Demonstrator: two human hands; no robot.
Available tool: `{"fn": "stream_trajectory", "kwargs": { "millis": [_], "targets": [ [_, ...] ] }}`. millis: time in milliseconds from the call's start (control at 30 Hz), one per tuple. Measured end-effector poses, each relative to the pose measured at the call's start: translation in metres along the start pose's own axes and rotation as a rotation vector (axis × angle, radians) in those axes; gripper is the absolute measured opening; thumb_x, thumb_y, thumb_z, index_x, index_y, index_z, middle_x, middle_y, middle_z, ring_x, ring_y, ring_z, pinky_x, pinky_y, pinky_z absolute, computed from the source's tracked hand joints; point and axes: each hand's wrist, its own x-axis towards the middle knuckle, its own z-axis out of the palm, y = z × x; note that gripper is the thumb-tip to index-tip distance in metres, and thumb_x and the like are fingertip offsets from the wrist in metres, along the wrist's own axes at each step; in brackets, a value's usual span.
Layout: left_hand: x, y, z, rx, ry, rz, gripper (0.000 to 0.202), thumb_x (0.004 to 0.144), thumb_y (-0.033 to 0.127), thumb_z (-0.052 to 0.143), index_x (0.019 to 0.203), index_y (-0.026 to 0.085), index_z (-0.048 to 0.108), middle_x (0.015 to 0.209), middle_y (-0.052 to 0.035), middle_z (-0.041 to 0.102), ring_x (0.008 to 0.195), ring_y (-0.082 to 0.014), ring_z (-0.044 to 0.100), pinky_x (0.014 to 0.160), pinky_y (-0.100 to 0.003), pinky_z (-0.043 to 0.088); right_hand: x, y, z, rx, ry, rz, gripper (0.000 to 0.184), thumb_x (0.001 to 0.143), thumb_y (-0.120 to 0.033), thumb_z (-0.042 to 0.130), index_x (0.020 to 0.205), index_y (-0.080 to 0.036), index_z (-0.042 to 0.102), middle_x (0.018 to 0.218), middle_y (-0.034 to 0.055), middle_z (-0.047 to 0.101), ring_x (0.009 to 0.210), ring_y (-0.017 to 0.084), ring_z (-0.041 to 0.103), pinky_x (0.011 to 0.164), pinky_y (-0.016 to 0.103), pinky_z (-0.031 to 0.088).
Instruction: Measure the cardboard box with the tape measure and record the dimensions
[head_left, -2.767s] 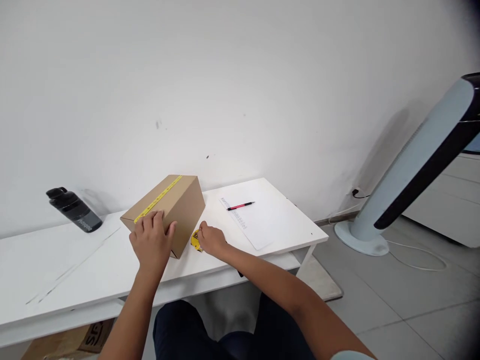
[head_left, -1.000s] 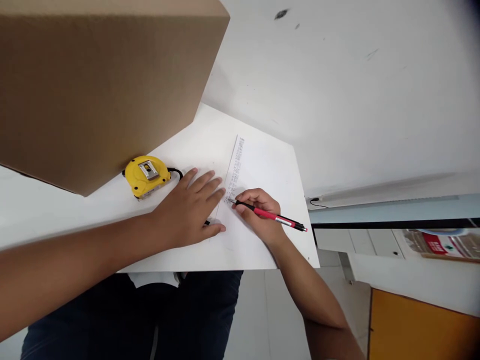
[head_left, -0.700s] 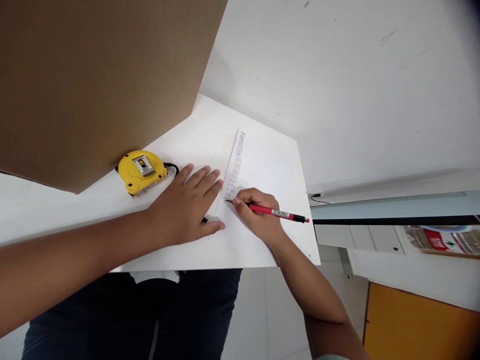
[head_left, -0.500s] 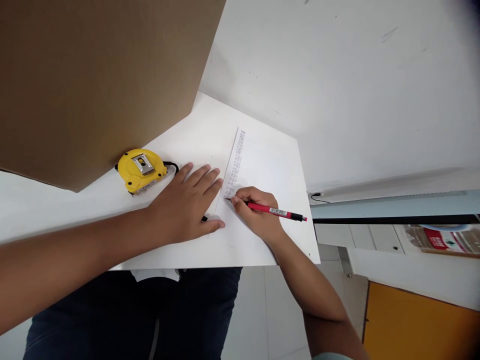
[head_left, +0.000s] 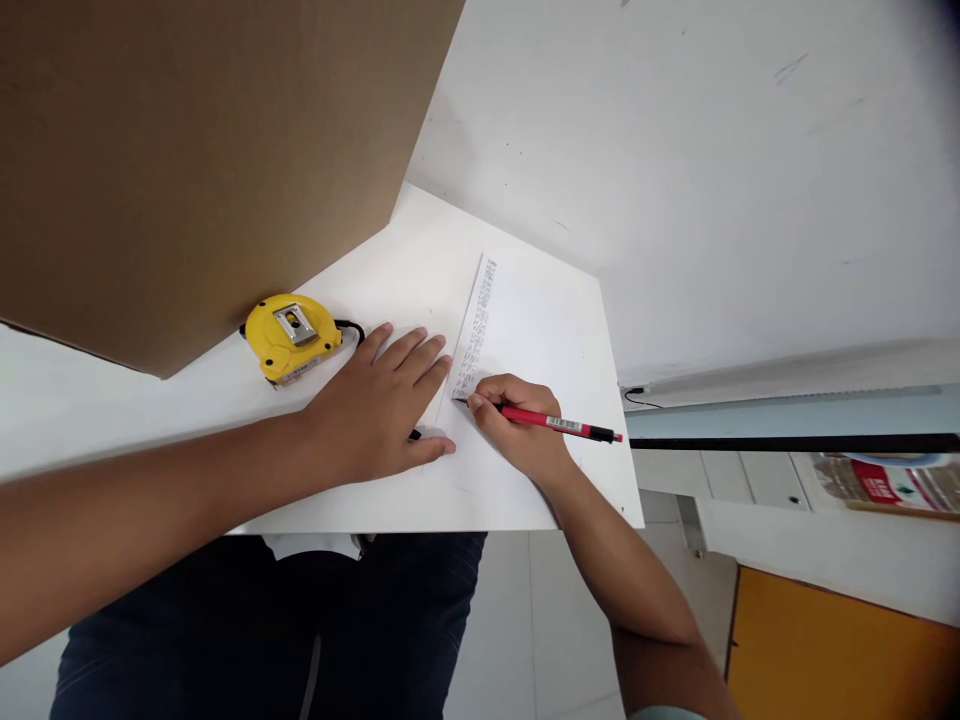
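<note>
My right hand (head_left: 521, 420) is closed around a red mechanical pencil (head_left: 559, 422) with black ends. Its tip touches a white sheet of paper (head_left: 540, 330), at the lower end of a handwritten column along the sheet's left edge. The writing is too small to read. My left hand (head_left: 382, 405) lies flat with fingers spread, partly over the paper's left side. A small black object (head_left: 415, 435) shows beside the left thumb, mostly hidden under the hand. Just beyond the left fingers sits a yellow tape measure (head_left: 292, 335) with a metal clip and a black strap.
A large cardboard box (head_left: 210, 180) stands on the white table (head_left: 285, 515) at the left, behind the tape measure. A white wall (head_left: 712, 200) rises along the far side. Lower right are a yellow-orange panel (head_left: 832, 650) and a packaged item (head_left: 885, 483).
The whole view has shifted slightly, so things appear a little further right. Both hands keep nearly the same pose, and the pencil tip stays at the lower end of the column.
</note>
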Motion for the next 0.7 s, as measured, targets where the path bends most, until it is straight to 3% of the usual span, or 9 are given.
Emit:
{"fn": "stream_trajectory", "kwargs": {
  "millis": [267, 700],
  "targets": [
    [-0.0002, -0.0003, 0.0017, -0.01, 0.015, -0.001, 0.08, 0.092, 0.064, 0.05, 0.149, 0.008, 0.044, 0.16, -0.0191, 0.037, 0.151, -0.0359, 0.029, 0.125, -0.054, 0.013, -0.0008, -0.0032, 0.0004, -0.047, 0.058, 0.03, 0.015, 0.084, -0.019, 0.059, 0.069, -0.023, 0.057, 0.058, -0.0058, 0.054, 0.054, 0.012, 0.051, 0.052, 0.025, 0.041],
    [-0.0003, 0.0007, -0.0004, -0.024, 0.008, -0.004, 0.078, 0.092, 0.063, 0.051, 0.149, 0.009, 0.044, 0.16, -0.0188, 0.037, 0.151, -0.0355, 0.028, 0.125, -0.054, 0.013, -0.0013, -0.0004, -0.0012, -0.032, 0.005, -0.007, 0.015, 0.083, -0.018, 0.06, 0.069, -0.023, 0.057, 0.059, -0.0052, 0.055, 0.053, 0.012, 0.051, 0.051, 0.026, 0.041]
  ]
}}
